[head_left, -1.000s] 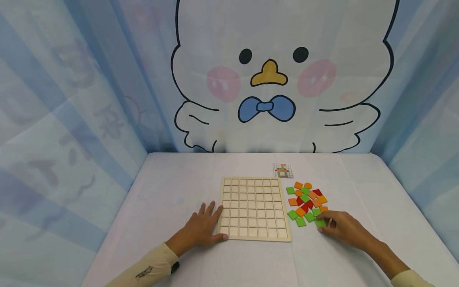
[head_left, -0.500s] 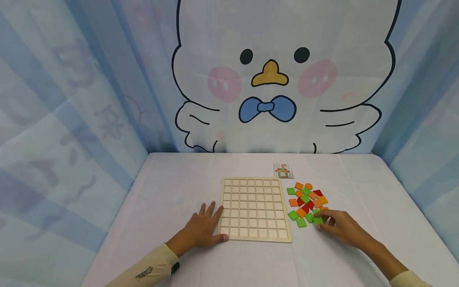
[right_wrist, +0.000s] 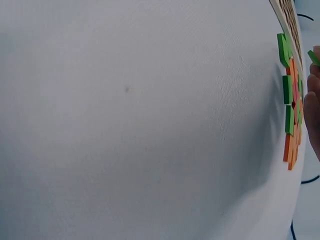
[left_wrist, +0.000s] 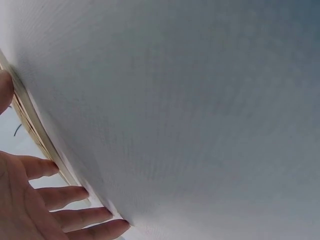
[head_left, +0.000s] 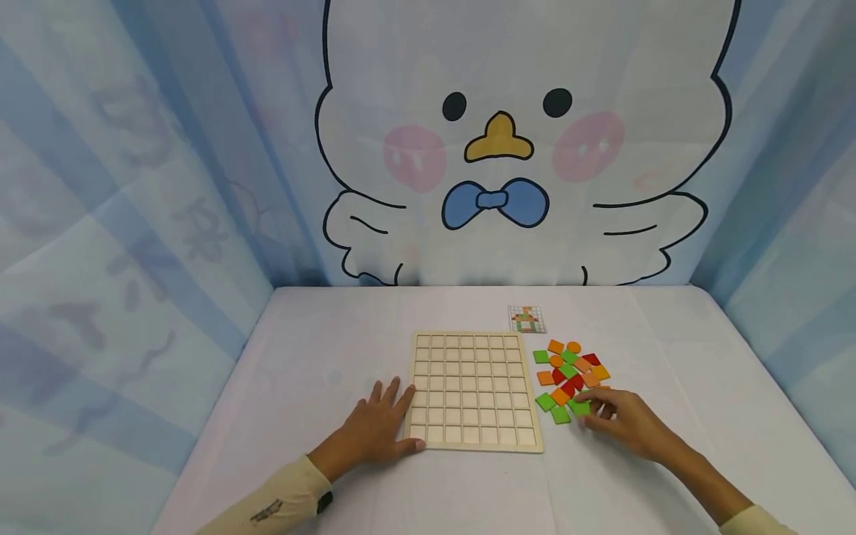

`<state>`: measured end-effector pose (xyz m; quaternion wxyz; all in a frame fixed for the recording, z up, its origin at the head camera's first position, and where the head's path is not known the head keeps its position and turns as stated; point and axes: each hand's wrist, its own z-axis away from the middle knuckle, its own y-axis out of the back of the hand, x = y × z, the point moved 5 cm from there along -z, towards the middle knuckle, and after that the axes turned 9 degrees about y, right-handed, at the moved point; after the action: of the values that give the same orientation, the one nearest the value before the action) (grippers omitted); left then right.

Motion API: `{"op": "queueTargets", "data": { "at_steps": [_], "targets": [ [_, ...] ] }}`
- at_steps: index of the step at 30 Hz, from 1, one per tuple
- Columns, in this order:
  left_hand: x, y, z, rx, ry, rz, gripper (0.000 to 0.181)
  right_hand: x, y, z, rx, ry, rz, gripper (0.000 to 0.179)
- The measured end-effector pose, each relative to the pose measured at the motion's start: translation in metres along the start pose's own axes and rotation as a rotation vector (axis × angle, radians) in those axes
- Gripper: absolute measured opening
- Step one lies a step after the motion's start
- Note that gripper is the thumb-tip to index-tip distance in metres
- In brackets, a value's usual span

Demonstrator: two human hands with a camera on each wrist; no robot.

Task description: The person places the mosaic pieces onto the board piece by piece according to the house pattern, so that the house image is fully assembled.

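Note:
A wooden grid board point(head_left: 469, 391) with bare square cells lies flat on the table. My left hand point(head_left: 378, 422) rests at its left edge, fingers spread, with thumb and index fingertip touching the frame; in the left wrist view the fingers point(left_wrist: 70, 196) look straight. To the right of the board, my right hand point(head_left: 631, 422) pinches a green square tile point(head_left: 580, 408) between thumb and fingers. The same green tile point(right_wrist: 315, 58) shows lifted off the table in the right wrist view. Beneath and beyond it lies a pile of loose tiles point(head_left: 568, 370), green, orange and red.
A small card point(head_left: 527, 319) printed with a coloured grid pattern lies behind the board's right back corner. The white table point(head_left: 334, 334) meets a printed curtain point(head_left: 521, 245) at its far edge, with blue cloth point(head_left: 134, 260) on both sides.
My right hand has drawn the green tile leftward along the near side of the pile and raised it a little. The left hand and the board stay in place.

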<state>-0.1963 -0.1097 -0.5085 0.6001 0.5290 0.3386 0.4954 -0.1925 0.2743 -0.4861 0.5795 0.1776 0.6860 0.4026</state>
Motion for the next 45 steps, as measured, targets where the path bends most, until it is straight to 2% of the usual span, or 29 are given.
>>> {"op": "queueTargets", "data": {
  "at_steps": [10, 22, 33, 45],
  "targets": [
    [-0.001, -0.001, 0.002, -0.010, 0.003, 0.007, 0.095, -0.018, -0.012, -0.004, -0.011, -0.051, -0.084, 0.036],
    [0.003, 0.004, 0.003, -0.007, 0.007, 0.016, 0.093, -0.040, -0.028, -0.011, -0.045, 0.067, -0.168, 0.031],
    [0.002, 0.004, 0.004, -0.008, 0.019, -0.005, 0.093, -0.056, -0.040, -0.017, -0.102, 0.088, -0.232, 0.035],
    [0.001, 0.001, 0.001, -0.013, 0.025, -0.014, 0.094, -0.070, -0.055, -0.024, -0.115, 0.142, -0.222, 0.032]
  ]
}}
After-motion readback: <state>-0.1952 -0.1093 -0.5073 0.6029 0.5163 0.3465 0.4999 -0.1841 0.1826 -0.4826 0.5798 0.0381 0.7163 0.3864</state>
